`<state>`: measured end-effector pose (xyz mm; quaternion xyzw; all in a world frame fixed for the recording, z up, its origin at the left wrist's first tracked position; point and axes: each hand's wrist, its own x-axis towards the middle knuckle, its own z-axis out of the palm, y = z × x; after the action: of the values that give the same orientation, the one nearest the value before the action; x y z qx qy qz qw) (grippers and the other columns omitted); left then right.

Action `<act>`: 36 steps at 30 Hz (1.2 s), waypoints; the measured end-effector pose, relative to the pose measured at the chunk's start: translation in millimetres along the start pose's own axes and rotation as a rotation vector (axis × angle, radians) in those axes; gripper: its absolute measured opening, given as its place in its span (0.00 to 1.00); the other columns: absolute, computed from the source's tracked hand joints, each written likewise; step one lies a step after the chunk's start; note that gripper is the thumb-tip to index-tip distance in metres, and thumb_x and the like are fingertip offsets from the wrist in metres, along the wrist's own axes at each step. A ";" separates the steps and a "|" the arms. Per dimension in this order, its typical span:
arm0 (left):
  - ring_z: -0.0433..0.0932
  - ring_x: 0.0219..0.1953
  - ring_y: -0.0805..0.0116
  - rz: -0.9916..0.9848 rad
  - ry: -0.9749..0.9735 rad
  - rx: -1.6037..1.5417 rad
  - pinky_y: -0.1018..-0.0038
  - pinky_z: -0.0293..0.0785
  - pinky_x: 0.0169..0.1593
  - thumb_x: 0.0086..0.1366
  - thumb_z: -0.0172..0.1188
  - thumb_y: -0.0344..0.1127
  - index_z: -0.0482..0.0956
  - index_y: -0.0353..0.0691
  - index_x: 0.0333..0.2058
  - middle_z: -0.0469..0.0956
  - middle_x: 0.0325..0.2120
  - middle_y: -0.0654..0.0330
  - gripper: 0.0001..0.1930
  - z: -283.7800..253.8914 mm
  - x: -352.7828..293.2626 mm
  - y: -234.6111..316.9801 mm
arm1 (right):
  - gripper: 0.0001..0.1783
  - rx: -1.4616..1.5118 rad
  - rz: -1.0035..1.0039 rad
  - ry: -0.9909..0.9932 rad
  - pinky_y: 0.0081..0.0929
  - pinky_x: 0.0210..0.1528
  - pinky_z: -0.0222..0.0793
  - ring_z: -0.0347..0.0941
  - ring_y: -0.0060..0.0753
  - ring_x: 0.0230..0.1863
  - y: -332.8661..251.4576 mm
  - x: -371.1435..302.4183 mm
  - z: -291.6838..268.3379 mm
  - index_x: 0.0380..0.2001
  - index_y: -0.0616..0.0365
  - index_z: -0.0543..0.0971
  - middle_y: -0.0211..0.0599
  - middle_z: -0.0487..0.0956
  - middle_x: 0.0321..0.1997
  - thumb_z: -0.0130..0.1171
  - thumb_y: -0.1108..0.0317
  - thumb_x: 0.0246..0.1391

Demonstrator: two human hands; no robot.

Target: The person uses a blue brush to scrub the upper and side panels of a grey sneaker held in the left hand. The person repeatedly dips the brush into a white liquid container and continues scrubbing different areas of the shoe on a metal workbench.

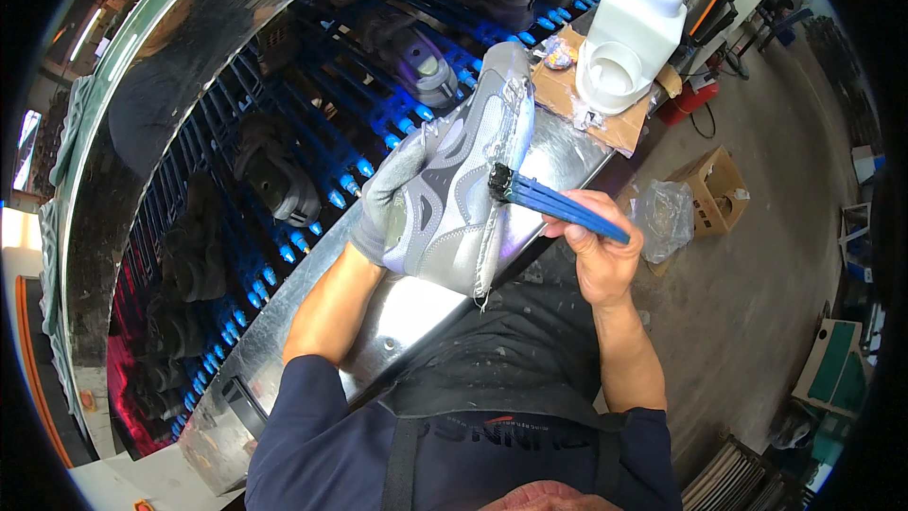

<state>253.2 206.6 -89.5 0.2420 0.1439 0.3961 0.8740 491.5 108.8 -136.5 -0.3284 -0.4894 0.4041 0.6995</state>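
Your gloved left hand (397, 199) gripped the grey shoe upper (463, 180) while your right hand (596, 251) clasped a blue brush (558, 203); glossy glue already coated its toe, the heel edge seemingly unbrushed.

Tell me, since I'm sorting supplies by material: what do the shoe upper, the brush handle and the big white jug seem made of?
Shoe upper: grey knit or mesh fabric with smoother synthetic overlays, matte.
Brush handle: blue, glossy, ridged, probably plastic.
White jug: opaque, softly shiny, moulded, most likely plastic.
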 end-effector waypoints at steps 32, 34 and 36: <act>0.83 0.58 0.57 0.129 0.172 0.579 0.62 0.78 0.66 0.69 0.65 0.36 0.74 0.32 0.63 0.81 0.57 0.47 0.27 23.2 16.8 22.1 | 0.20 -0.793 -0.443 -0.572 0.31 0.39 0.82 0.87 0.44 0.38 -113.6 60.9 -26.1 0.42 0.67 0.85 0.48 0.86 0.41 0.74 0.79 0.41; 0.79 0.63 0.56 0.120 0.127 0.614 0.60 0.73 0.71 0.73 0.59 0.36 0.71 0.33 0.67 0.78 0.62 0.46 0.27 19.8 14.9 24.8 | 0.21 -0.769 -0.453 -0.621 0.31 0.39 0.81 0.87 0.44 0.38 -114.7 69.7 -28.8 0.41 0.67 0.85 0.47 0.86 0.41 0.74 0.78 0.39; 0.79 0.64 0.56 0.083 0.158 0.618 0.60 0.73 0.71 0.74 0.59 0.36 0.71 0.33 0.67 0.78 0.62 0.46 0.26 25.3 12.9 25.8 | 0.18 -0.672 -0.364 -0.622 0.33 0.41 0.81 0.86 0.45 0.39 -114.0 69.5 -32.8 0.42 0.68 0.85 0.49 0.86 0.40 0.74 0.78 0.44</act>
<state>256.7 223.3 -55.0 0.4702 0.3148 0.3864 0.7284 564.0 116.2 -19.9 -0.3087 -0.8279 0.1740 0.4348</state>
